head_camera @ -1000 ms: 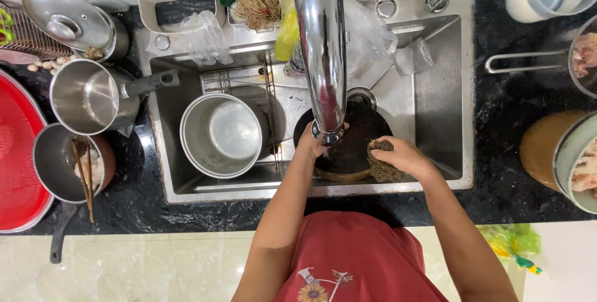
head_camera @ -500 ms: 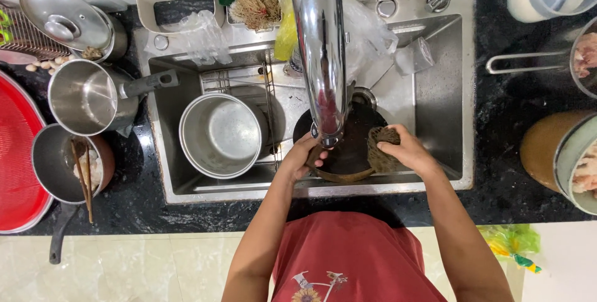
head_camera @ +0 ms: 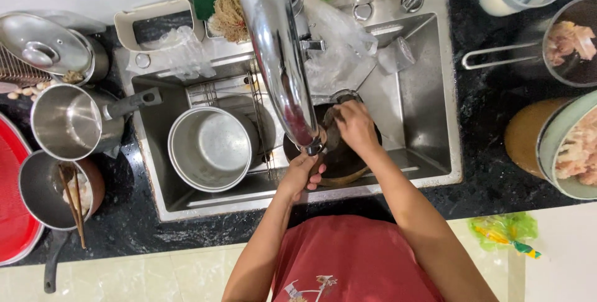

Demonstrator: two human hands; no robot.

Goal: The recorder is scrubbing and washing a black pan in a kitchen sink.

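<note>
A dark round pan (head_camera: 348, 160) lies in the steel sink (head_camera: 416, 109) under the tall chrome faucet (head_camera: 277, 59). My left hand (head_camera: 301, 174) grips the pan's near rim. My right hand (head_camera: 354, 125) is closed on a dark scrubbing pad and presses it against the pan's far inside. The pad is mostly hidden by my fingers. The faucet spout covers part of the pan.
A steel bowl (head_camera: 211, 146) sits on a wire rack in the sink's left half. On the black counter at left stand a steel saucepan (head_camera: 65, 121), a lidded pot (head_camera: 46, 44) and a pan with chopsticks (head_camera: 59, 193). Food bowls (head_camera: 569, 146) stand at right.
My right hand has moved with the pad from the pan's right near edge up to its far side. My left hand stayed on the near rim.
</note>
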